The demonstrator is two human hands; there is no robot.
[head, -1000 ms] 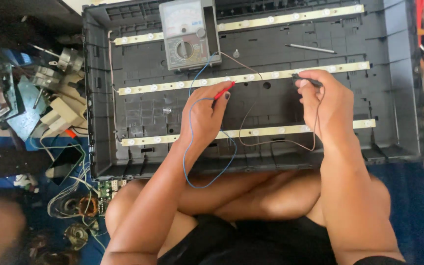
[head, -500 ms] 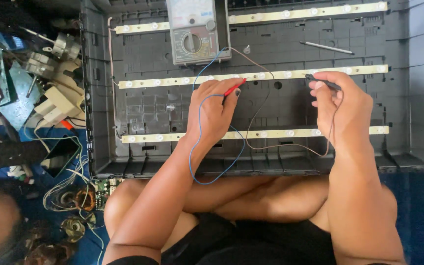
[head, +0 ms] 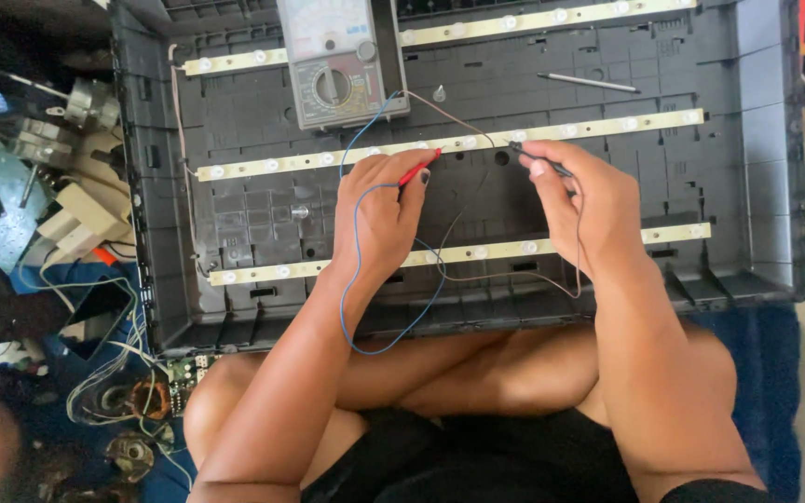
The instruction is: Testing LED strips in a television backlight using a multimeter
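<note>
Floor clutter beside dark panel (head: 757,140); fingers pinching red probe (head: 417,169), black probe (head: 542,161).

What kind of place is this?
Likely an informal electronics repair spot on the floor: an opened panel tray with light strips, an analog meter, and loose parts and wires beside it.

We find the scene evenly and brightly lit by soft daylight, with no hard shadows. The pale meter face (head: 325,25) at the far edge is slightly washed out. The dark panel tray (head: 766,186) holds detail. Bottom-left corner is blurred and out of focus; the right edge is overexposed. Centre is sharp.
</note>
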